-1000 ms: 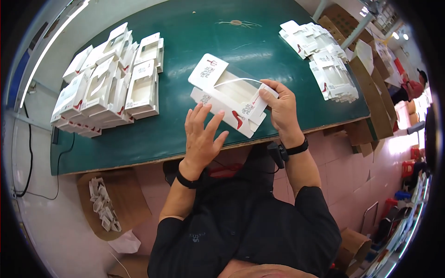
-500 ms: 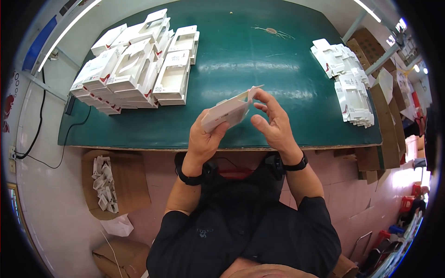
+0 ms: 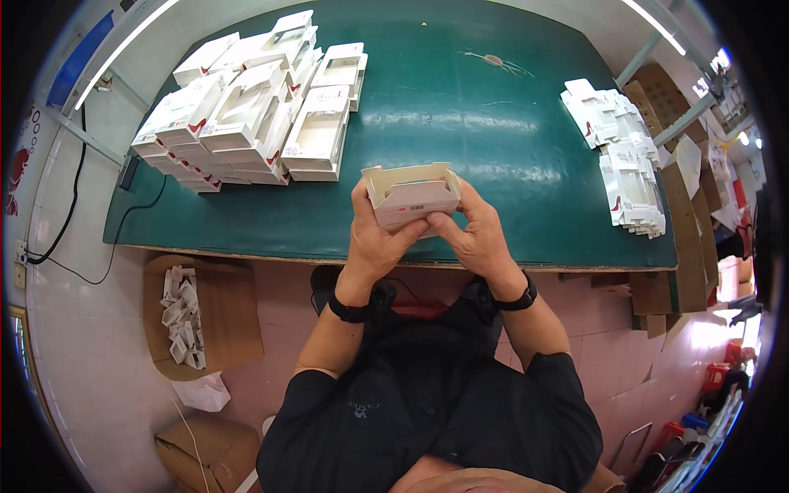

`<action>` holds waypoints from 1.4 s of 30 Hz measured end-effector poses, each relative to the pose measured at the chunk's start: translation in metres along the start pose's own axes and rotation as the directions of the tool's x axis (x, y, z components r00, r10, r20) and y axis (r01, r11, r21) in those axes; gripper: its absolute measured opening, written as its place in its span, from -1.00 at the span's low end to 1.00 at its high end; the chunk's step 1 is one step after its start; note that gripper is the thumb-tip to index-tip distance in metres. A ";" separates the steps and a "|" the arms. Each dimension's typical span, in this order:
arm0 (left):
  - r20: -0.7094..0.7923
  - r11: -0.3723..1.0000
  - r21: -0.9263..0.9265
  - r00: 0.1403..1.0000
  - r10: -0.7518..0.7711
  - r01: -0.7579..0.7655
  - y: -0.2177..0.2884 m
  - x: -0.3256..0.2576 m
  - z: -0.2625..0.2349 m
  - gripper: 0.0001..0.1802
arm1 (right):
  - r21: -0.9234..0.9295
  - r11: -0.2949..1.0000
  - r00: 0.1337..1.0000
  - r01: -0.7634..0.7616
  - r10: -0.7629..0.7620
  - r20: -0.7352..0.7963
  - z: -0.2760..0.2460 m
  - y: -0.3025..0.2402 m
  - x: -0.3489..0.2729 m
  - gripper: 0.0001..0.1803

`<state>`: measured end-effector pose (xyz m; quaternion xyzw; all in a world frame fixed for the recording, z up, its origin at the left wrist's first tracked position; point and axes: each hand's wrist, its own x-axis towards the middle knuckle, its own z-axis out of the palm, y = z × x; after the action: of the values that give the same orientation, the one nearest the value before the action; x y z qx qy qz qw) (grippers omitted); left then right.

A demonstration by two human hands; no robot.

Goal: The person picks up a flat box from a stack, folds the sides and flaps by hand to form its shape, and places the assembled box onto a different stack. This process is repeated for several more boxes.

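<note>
Between my two hands is a small white carton box (image 3: 417,210), held just over the table's front edge. One end of it faces me, its flaps standing up and its inside partly showing. My left hand (image 3: 376,233) grips the box's left side, thumb along the lower front. On the other side my right hand (image 3: 479,236) has its fingers round the right edge, and its thumb presses the lower front near the left thumb. Both hands' far fingers are partly hidden behind the box.
Stacked white window boxes (image 3: 238,107) fill the left of the green table (image 3: 460,107). Overlapping flat box blanks (image 3: 629,177) lie at its right end. A pale tangle of string (image 3: 493,60) rests at the back. Below left stands a brown carton (image 3: 234,329) with white pieces inside.
The box has turned so its open end faces me. My right hand, earlier at a raised flap with thumb apart, has closed on the right side.
</note>
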<state>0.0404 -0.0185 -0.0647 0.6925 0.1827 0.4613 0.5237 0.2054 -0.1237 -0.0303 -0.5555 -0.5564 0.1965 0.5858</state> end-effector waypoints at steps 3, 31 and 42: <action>0.025 1.000 0.003 1.000 -0.012 0.012 0.001 0.002 -0.002 0.14 | -0.016 1.000 1.000 -0.008 0.008 -0.005 -0.001 0.000 0.000 -0.31; 0.037 0.998 -0.048 0.998 0.041 -0.039 0.031 0.006 -0.013 -0.13 | 0.055 0.997 0.998 -0.047 0.049 -0.031 -0.022 -0.009 0.001 -0.37; 0.172 0.999 -0.031 0.985 -0.015 0.020 0.033 0.015 -0.027 -0.23 | 0.113 0.987 0.993 0.118 -0.116 -0.021 -0.036 -0.024 0.023 -0.42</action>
<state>0.0183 -0.0048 -0.0279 0.7195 0.1354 0.3980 0.5528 0.2344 -0.1272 0.0089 -0.4891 -0.5717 0.1893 0.6310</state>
